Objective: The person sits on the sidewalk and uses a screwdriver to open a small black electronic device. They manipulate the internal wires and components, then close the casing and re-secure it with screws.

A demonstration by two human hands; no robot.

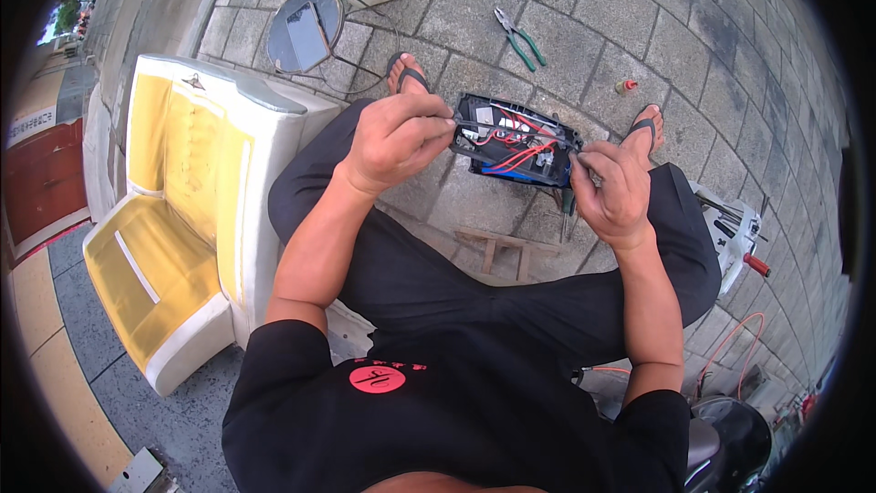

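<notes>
An open black case (pixel 467 161) with red wires, white parts and a blue underside sits between my feet, in front of me. A thin dark strip (pixel 520 133) runs across its open top. My left hand (pixel 401 141) is closed, its fingertips pinching the left end of this strip at the case's edge. At the opposite end my right hand (pixel 613 190) is closed too, thumb and fingers pinched on the strip by the case's right corner. The fingers partly hide both ends, so the exact grip is hard to make out.
Green-handled pliers (pixel 520 39) lie on the paving beyond the case, with a small red-capped bottle (pixel 626 87) to their right. A yellow and white seat (pixel 173 219) stands left. A round stool (pixel 306 29) carries a phone. A white tool with a red handle (pixel 735 237) is at right.
</notes>
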